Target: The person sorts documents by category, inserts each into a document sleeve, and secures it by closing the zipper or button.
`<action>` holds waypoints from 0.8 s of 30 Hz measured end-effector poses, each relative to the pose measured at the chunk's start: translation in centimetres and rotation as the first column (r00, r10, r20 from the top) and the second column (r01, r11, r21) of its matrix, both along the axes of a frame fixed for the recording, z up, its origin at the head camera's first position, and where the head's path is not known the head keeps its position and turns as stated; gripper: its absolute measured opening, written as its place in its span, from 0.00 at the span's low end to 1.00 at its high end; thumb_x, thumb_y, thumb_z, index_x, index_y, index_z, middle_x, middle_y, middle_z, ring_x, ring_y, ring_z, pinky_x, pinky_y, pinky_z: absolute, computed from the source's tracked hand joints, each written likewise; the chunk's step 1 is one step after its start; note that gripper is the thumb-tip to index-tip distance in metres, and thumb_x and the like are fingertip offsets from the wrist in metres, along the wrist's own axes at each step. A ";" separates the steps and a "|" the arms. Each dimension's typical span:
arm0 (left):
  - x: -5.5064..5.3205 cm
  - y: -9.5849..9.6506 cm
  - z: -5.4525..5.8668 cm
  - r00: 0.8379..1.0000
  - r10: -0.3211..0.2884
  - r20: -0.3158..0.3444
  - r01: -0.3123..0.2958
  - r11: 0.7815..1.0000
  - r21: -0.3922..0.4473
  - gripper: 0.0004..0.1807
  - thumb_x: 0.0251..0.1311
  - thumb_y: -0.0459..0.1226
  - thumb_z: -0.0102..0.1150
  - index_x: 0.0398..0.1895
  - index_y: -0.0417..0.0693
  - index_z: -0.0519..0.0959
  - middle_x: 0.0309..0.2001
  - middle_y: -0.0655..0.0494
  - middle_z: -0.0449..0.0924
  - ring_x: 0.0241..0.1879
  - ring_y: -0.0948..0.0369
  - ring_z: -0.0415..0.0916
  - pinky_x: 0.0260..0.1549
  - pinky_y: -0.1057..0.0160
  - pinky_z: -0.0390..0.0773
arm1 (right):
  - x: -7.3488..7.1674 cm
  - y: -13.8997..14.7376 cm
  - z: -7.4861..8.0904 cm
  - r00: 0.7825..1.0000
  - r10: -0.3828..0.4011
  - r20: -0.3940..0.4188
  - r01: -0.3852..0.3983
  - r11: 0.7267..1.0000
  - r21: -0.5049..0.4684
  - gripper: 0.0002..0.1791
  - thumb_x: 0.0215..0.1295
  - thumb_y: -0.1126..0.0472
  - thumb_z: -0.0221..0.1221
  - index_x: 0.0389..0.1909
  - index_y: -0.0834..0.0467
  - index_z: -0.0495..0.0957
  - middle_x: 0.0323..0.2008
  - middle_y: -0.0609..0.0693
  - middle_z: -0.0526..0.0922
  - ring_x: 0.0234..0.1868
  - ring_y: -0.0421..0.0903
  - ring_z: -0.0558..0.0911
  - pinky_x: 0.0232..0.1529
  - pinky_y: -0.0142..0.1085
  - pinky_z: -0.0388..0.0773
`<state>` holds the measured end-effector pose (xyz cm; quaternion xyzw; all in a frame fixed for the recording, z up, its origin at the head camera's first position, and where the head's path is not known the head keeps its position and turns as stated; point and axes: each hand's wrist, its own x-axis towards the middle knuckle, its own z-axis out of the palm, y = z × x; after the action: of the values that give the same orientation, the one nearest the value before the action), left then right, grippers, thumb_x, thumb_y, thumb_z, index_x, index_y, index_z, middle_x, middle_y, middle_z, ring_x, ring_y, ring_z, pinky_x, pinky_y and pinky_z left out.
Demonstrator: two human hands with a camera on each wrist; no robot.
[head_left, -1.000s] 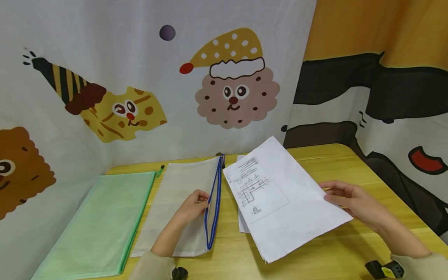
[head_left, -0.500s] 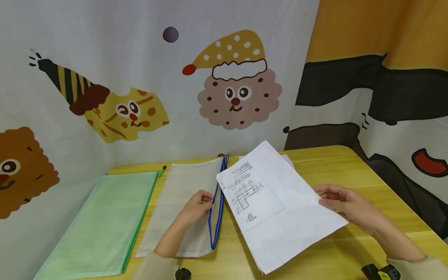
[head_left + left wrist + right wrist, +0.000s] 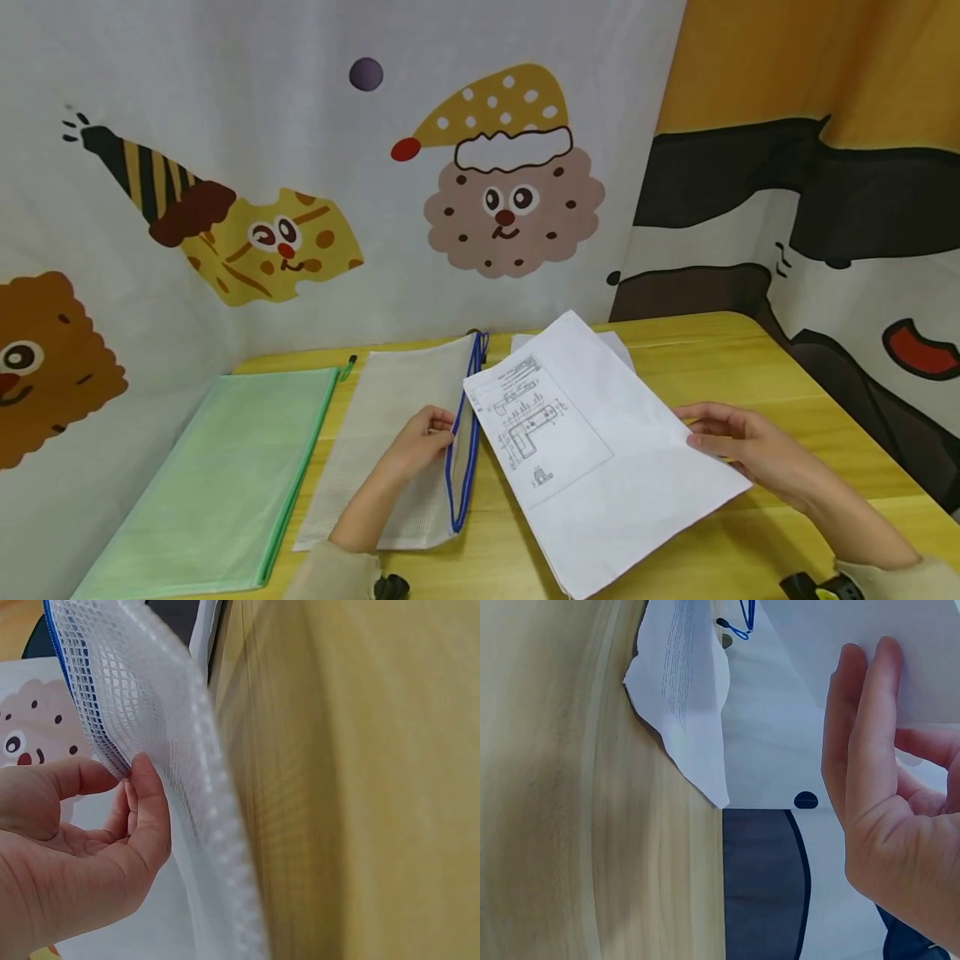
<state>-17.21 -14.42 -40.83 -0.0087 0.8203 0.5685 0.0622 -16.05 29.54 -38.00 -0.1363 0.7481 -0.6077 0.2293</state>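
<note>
My left hand [image 3: 420, 442] pinches the upper edge of a white mesh zipper pouch [image 3: 390, 375] with a blue zipper, and the pouch's mouth gapes along its right side. In the left wrist view, thumb and finger meet on the mesh [image 3: 112, 682]. My right hand [image 3: 738, 442] holds a sheaf of white paper [image 3: 622, 483] by its right edge, tilted above the table. A line drawing is printed on its top sheet. The sheaf's upper left corner reaches the blue zipper; whether it touches cannot be told. More paper [image 3: 682, 697] lies beneath, largely covered in the head view.
A light green zipper pouch [image 3: 210, 475] lies flat at the left of the yellow wood-grain table [image 3: 690, 358]. A curtain printed with cartoon figures [image 3: 300, 167] hangs close behind the table's back edge.
The sheaf of paper has moved left and lower, bringing its upper left corner to the pouch's mouth. My left hand keeps its pinch on the pouch. The view has shifted slightly.
</note>
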 end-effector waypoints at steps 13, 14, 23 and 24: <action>0.0 -0.2 -0.1 1.000 0.010 0.021 -0.010 1.000 0.003 0.15 0.57 0.26 0.54 0.49 0.30 0.73 0.40 0.42 0.76 0.35 0.59 0.74 0.33 0.64 0.78 | 0.4 0.6 0.0 0.999 0.029 0.034 -0.028 1.000 -0.006 0.18 0.77 0.62 0.49 0.58 0.38 0.75 0.47 0.40 0.83 0.42 0.43 0.85 0.40 0.38 0.87; 0.0 -0.2 -0.1 1.000 0.008 0.022 -0.008 1.000 0.004 0.15 0.58 0.26 0.54 0.49 0.30 0.73 0.41 0.42 0.76 0.35 0.59 0.74 0.33 0.64 0.79 | 0.4 0.7 0.0 0.999 0.029 0.034 -0.029 1.000 -0.004 0.18 0.77 0.62 0.49 0.58 0.38 0.75 0.47 0.40 0.83 0.42 0.43 0.85 0.40 0.38 0.87; 0.1 -0.1 -0.3 1.000 0.008 0.011 -0.008 1.000 0.017 0.15 0.57 0.25 0.54 0.48 0.29 0.73 0.40 0.42 0.77 0.34 0.58 0.73 0.33 0.62 0.79 | 0.5 0.1 -0.2 1.000 0.007 0.015 -0.007 1.000 0.011 0.17 0.77 0.61 0.50 0.61 0.43 0.75 0.48 0.39 0.83 0.44 0.40 0.83 0.42 0.35 0.86; 0.1 -0.1 -0.3 1.000 0.007 0.013 -0.007 1.000 0.016 0.14 0.57 0.25 0.54 0.48 0.29 0.73 0.39 0.42 0.76 0.34 0.58 0.74 0.33 0.61 0.79 | 0.4 0.0 -0.3 1.000 0.006 0.010 -0.006 1.000 0.013 0.17 0.76 0.61 0.51 0.61 0.45 0.74 0.48 0.39 0.82 0.44 0.40 0.83 0.42 0.34 0.86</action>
<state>-17.10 -14.47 -41.10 -0.0148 0.8152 0.5753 0.0657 -15.61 29.54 -38.29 -0.1337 0.7505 -0.6027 0.2358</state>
